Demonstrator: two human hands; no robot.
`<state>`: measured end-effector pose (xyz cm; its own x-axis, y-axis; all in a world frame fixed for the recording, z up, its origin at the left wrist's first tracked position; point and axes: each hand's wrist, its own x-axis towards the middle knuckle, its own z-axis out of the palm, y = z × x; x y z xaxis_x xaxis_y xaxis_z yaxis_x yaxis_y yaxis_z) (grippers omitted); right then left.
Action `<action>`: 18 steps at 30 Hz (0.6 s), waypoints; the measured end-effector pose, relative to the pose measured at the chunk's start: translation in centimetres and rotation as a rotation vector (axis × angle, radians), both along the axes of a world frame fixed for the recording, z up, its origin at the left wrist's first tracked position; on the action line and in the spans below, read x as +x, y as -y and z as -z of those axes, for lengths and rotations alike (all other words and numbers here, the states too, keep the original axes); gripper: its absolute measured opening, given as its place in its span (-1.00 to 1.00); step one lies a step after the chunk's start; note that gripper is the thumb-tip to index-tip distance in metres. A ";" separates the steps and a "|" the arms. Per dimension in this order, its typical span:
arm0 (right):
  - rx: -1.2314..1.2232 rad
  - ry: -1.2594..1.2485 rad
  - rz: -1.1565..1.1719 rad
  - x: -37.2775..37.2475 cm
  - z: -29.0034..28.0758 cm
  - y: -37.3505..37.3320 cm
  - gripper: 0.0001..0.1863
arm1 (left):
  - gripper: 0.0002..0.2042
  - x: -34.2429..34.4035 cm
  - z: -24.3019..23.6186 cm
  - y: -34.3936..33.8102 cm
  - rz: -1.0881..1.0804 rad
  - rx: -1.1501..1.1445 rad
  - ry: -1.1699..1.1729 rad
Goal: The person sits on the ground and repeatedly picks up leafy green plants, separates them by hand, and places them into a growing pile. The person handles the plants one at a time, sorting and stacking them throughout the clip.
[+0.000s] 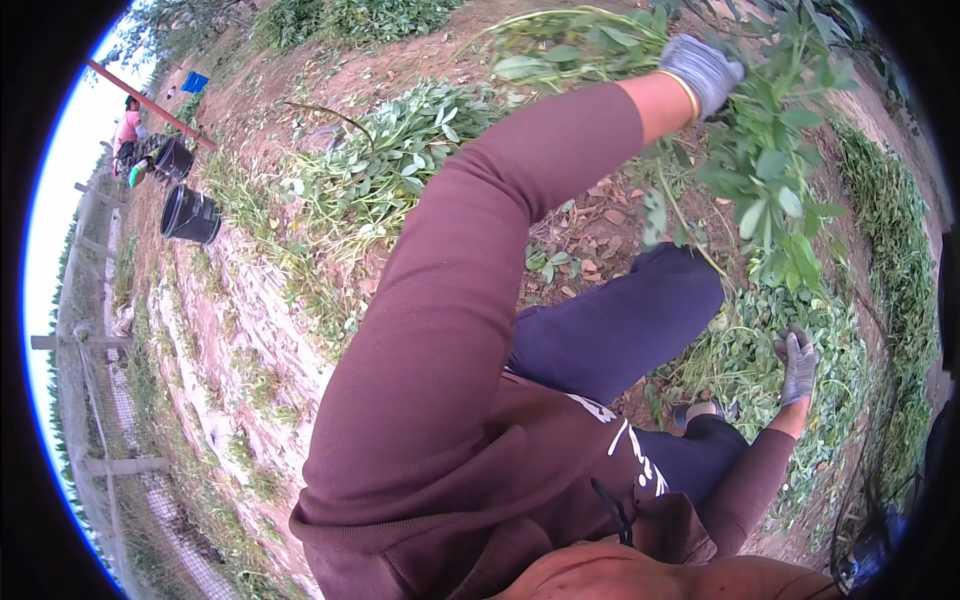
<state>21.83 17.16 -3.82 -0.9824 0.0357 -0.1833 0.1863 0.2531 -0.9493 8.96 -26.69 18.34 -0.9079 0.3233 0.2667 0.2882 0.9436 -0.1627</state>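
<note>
My left hand [703, 76], in a grey knit glove, is raised at the top, its fingers closed round the stems of a bunch of leafy green plants [775, 165]. Its leaves hang down to the right of the hand. Lower down on the right, my right hand [797, 365], gloved in grey too, is over low leafy growth [835, 350]. Those fingers look curled; what they hold, if anything, is hidden among the leaves. Between the hands, my bent knee [670, 290] in dark trousers stands over bare soil strewn with dry leaves.
Heaps of green plants [400, 150] lie on the ground to the left, with more leafy stems [570, 50] beside my left hand. Two black buckets [190, 215] stand at the far left near another person [130, 130] in pink. A mesh fence [110, 400] runs along the left edge.
</note>
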 end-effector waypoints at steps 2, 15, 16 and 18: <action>-0.002 0.030 -0.014 0.3 -0.5 1.7 -0.57 | -0.73 -1.3 0.6 5.4 -0.128 -0.063 -0.083; -0.035 0.210 0.095 3.4 5.0 0.1 -0.64 | -0.70 6.3 -3.4 44.4 -0.727 -0.419 -0.346; -0.011 0.272 0.117 4.1 4.6 1.4 -0.63 | -0.63 8.1 -1.1 47.2 -0.704 -0.424 -0.296; -0.038 0.265 0.094 5.0 5.0 0.7 -0.63 | -0.33 10.5 3.1 47.7 -0.842 -0.267 0.001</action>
